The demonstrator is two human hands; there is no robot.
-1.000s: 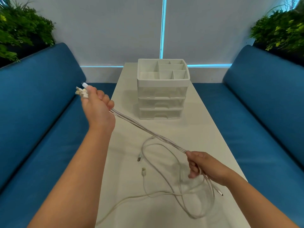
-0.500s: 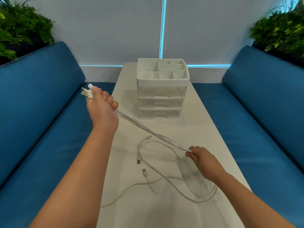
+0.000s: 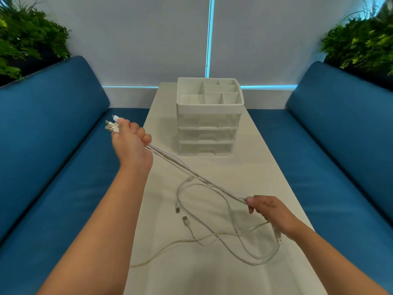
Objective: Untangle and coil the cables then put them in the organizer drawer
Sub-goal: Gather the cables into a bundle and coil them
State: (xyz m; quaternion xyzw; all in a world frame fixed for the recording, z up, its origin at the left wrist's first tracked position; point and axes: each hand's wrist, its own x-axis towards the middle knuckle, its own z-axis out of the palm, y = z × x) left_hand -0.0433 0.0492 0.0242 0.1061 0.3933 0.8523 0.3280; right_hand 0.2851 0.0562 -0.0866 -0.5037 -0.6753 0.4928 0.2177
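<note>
Left blue bench (image 3: 53, 145) with a green plant (image 3: 25, 39) behind its backrest, left of the organizer (image 3: 209, 116).

Left hand (image 3: 130, 143): fist curled tight around a bundle of white cables (image 3: 191, 173), back of hand toward camera, raised off the table (image 3: 255, 171) to the left of and slightly nearer than the organizer, over the table's left edge. Several plug ends (image 3: 111, 125) stick out past the thumb side, pointing up-left; at least two show metal USB-type tips, one a white cap. Forearm stretches up from bottom-left.

The cables run taut as one bunch from the left fist down-right, passing in front of the organizer, to the right hand (image 3: 270, 211). Right hand: fingertips and thumb pinched around the bunch, fingers curled, knuckles up, held low over the table, in front of and right of the organizer. Past this hand the cables go slack and lie in loose overlapping loops on the table, in front of the organizer. Two loose USB plugs (image 3: 180, 213) lie on the table inside the loops. One strand trails off toward the near left table edge.

Organizer: white, three closed drawers, open divided tray on top, at table's far middle. No readable writing or brand anywhere.

Right blue bench (image 3: 329, 156) and second plant (image 3: 361, 39) right of the organizer.
</note>
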